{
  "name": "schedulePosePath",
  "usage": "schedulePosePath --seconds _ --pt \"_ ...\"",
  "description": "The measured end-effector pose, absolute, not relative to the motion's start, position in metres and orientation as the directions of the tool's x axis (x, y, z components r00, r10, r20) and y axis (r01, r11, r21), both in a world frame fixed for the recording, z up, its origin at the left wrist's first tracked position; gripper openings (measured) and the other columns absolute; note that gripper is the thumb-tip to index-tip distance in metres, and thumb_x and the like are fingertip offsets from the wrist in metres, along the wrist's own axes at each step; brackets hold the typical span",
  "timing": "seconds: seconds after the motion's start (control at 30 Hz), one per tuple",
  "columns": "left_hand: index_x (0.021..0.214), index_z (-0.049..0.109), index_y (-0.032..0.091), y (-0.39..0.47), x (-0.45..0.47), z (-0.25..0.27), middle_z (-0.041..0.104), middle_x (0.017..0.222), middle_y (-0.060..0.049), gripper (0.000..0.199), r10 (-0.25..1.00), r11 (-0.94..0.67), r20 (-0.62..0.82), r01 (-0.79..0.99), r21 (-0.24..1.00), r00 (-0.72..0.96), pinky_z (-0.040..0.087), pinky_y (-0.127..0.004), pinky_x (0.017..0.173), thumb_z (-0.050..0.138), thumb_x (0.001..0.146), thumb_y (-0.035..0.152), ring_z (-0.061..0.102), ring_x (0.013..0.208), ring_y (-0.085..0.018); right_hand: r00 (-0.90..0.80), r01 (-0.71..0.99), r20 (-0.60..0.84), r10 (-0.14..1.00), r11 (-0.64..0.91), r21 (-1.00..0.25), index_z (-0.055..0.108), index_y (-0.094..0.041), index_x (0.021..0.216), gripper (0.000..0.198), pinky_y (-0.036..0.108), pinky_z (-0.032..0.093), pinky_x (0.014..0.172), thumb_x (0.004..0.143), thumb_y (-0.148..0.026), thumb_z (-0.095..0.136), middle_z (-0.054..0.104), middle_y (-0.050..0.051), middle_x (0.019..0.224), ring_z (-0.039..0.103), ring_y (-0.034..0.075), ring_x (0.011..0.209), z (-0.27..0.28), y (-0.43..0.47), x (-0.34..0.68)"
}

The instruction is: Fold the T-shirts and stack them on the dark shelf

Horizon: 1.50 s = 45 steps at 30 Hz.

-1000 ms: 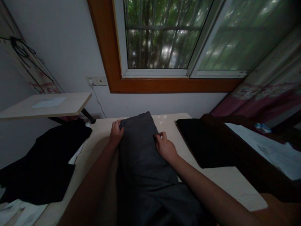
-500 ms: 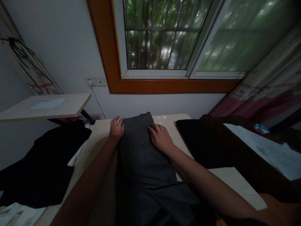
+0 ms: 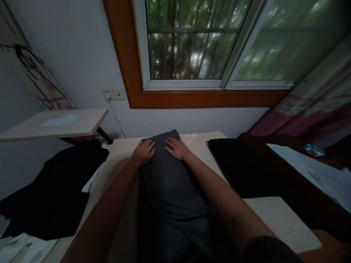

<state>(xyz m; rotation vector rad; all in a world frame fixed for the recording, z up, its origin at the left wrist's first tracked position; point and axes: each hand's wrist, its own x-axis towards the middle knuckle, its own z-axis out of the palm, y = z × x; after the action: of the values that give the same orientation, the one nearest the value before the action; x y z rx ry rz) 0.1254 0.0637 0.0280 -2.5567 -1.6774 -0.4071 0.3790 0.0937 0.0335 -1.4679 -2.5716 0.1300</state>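
Note:
A dark grey piece of cloth (image 3: 172, 186), probably a garment, lies lengthwise on the pale table (image 3: 203, 149). It looks folded smooth at the far end and wrinkled towards me. My left hand (image 3: 143, 151) rests flat near its far left edge, fingers spread and pointing away. On the far right part, my right hand (image 3: 177, 148) lies palm down with its fingers apart. Neither hand grips the cloth. The near end of the cloth is dark and partly hidden by my right arm.
Black cloth (image 3: 55, 193) is heaped on the left, over white fabric (image 3: 24, 248). A small raised shelf (image 3: 82, 124) with a paper stands behind it. Folded black cloth (image 3: 236, 168) lies to the right, beside a dark surface bearing a pale sheet (image 3: 309, 171). Wall and window (image 3: 197, 54) rise behind.
Both hands have moved inward from the cloth's side edges onto its top and now lie flatter, with fingers spread. The view has shifted slightly.

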Motion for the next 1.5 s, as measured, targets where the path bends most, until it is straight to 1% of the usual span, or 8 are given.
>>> schedulePosePath --seconds 0.23,0.4,0.7,0.9,1.0,1.23,1.4,1.5 --pt "0.154 0.04 0.023 0.073 0.122 0.03 0.033 0.164 -0.007 0.058 0.92 -0.38 0.157 0.916 0.13 0.36 0.017 -0.051 0.125 0.034 0.101 0.044 0.027 0.153 -0.022 -0.362 0.912 0.036 0.931 0.362 -0.192 0.035 -0.025 0.157 0.066 0.048 0.015 0.125 0.104 -0.06 0.018 0.02 0.005 0.168 0.017 0.023 0.155 0.032 0.112 0.397" --pt "0.155 0.038 0.022 0.077 0.119 0.031 0.03 0.165 -0.007 0.059 0.923 -0.38 0.129 0.912 0.157 0.362 0.017 -0.054 0.125 0.033 0.101 0.046 0.024 0.154 -0.023 -0.295 0.934 0.017 0.955 0.292 -0.207 0.032 -0.021 0.159 0.07 0.048 0.013 0.125 0.103 -0.061 0.018 0.019 0.005 0.168 0.017 0.023 0.155 0.033 0.118 0.41" --pt "0.151 0.044 0.027 0.078 0.116 0.023 0.037 0.162 -0.007 0.054 0.925 -0.362 0.209 0.902 0.234 0.317 0.018 -0.057 0.123 0.037 0.1 0.045 0.026 0.153 -0.025 -0.273 0.928 0.078 0.959 0.284 -0.24 0.035 -0.017 0.157 0.07 0.052 0.015 0.124 0.104 -0.059 0.019 0.026 0.01 0.166 0.021 0.026 0.154 0.026 0.117 0.416" --pt "0.149 0.046 0.024 0.068 0.104 0.019 0.041 0.16 -0.007 0.052 0.928 -0.358 0.206 0.895 0.266 0.31 0.021 -0.056 0.123 0.039 0.1 0.037 0.024 0.154 -0.025 -0.316 0.911 0.122 0.941 0.337 -0.239 0.041 -0.017 0.154 0.065 0.051 0.018 0.123 0.104 -0.056 0.026 0.031 0.01 0.164 0.025 0.028 0.153 0.023 0.106 0.428" --pt "0.145 0.051 0.023 0.057 0.096 0.018 0.045 0.158 -0.007 0.05 0.918 -0.381 0.228 0.878 0.289 0.324 0.025 -0.053 0.123 0.042 0.098 0.035 0.028 0.152 -0.025 -0.351 0.892 0.153 0.924 0.379 -0.246 0.045 -0.017 0.152 0.062 0.05 0.021 0.123 0.103 -0.053 0.033 0.034 0.01 0.163 0.028 0.028 0.152 0.022 0.098 0.435" --pt "0.135 0.061 0.023 0.02 0.091 0.022 0.056 0.147 -0.006 0.042 0.855 -0.478 0.37 0.828 0.293 0.363 0.032 -0.05 0.122 0.047 0.098 0.035 0.038 0.145 -0.026 -0.389 0.85 0.236 0.89 0.446 -0.279 0.047 -0.014 0.15 0.059 0.047 0.028 0.122 0.101 -0.047 0.043 0.043 0.015 0.157 0.035 0.028 0.148 0.023 0.069 0.446" --pt "0.127 0.067 0.029 -0.003 0.096 0.024 0.054 0.141 -0.009 0.036 0.894 -0.348 0.393 0.884 0.312 0.214 0.041 -0.051 0.113 0.054 0.095 0.036 0.048 0.13 -0.029 -0.391 0.825 0.288 0.874 0.472 -0.31 0.043 -0.016 0.153 0.06 0.046 0.032 0.12 0.1 -0.044 0.046 0.049 0.014 0.153 0.041 0.028 0.144 0.023 0.041 0.454" --pt "0.124 0.07 0.029 -0.016 0.097 0.025 0.056 0.128 -0.012 0.035 0.911 -0.255 0.395 0.911 0.325 0.114 0.044 -0.051 0.107 0.059 0.092 0.038 0.052 0.121 -0.03 -0.4 0.807 0.293 0.869 0.485 -0.337 0.048 -0.019 0.15 0.057 0.046 0.036 0.118 0.099 -0.043 0.048 0.05 0.015 0.15 0.045 0.028 0.141 0.022 0.025 0.46"
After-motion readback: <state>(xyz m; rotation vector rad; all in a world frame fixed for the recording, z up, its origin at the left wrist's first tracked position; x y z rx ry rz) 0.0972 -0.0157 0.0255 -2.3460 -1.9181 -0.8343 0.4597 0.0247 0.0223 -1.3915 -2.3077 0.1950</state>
